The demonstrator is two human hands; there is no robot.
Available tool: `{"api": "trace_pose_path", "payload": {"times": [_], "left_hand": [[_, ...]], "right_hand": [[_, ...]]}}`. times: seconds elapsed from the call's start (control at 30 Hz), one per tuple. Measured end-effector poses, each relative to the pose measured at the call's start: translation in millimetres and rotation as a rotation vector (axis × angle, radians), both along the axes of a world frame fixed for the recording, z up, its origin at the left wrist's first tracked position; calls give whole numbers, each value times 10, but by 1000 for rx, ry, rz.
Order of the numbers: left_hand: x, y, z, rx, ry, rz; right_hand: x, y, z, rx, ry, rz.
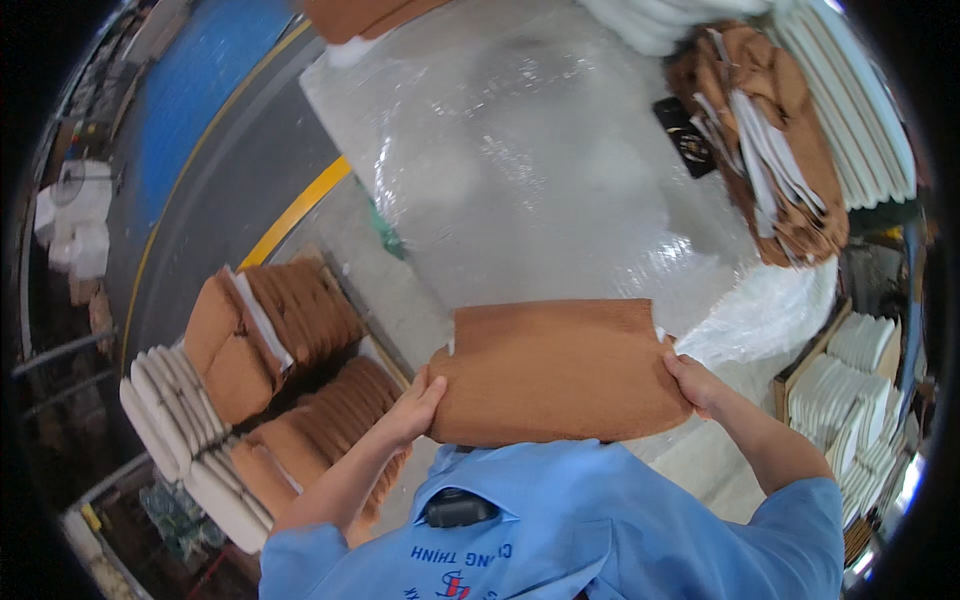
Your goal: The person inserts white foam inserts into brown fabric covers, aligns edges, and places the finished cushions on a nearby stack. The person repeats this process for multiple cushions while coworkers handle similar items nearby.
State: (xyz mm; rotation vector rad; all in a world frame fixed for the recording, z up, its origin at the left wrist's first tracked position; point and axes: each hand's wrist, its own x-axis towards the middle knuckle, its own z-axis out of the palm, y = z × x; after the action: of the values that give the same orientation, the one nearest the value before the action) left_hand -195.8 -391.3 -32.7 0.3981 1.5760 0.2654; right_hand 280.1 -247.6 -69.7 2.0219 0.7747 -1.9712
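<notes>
Both my hands hold a brown fabric-covered cushion level in front of my chest. Its far part is a narrower straight-edged section, with bits of white showing at the two notches. My left hand grips the left end, thumb on top. At the right end my right hand has the same kind of grip, its thumb over the edge. The undersides of the fingers are hidden by the cushion. Just beyond it lies a wide surface covered in shiny clear plastic sheeting.
Stacked brown cushions and cream pads stand at the left. At the far right, brown fabric covers lie by a black phone-like object and white foam pads. More white pads fill a box at the right.
</notes>
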Motion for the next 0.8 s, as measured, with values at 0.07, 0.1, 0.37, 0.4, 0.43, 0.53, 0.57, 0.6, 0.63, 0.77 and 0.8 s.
{"api": "trace_pose_path", "payload": {"times": [0.07,0.1,0.37,0.4,0.43,0.53,0.57,0.6,0.63,0.77,0.8], "left_hand": [[0,-107,-280,99,40,-23],[12,-100,-362,53,99,-53],[86,310,-489,-241,309,-222],[79,259,-580,-246,323,-225],[39,188,-644,-193,340,-190],[-26,104,-1006,-59,256,-42],[-13,113,-1029,-94,189,72],[-16,122,-1048,-92,153,156],[-7,176,-1067,-85,123,242],[-37,175,-919,41,109,237],[-62,239,-875,138,95,236]], "right_hand": [[24,42,-247,-76,-6,-7],[-88,124,-267,-112,-9,-16],[-119,183,-420,-97,28,-155],[-84,138,-434,-74,43,-161],[-57,69,-451,-50,57,-169],[-22,59,-518,-38,18,-137],[-32,54,-558,-41,10,-177],[-31,30,-597,-11,-10,-122],[-25,37,-608,26,-23,-64],[-146,139,-164,209,-44,-20],[-179,217,46,309,-82,65]]}}
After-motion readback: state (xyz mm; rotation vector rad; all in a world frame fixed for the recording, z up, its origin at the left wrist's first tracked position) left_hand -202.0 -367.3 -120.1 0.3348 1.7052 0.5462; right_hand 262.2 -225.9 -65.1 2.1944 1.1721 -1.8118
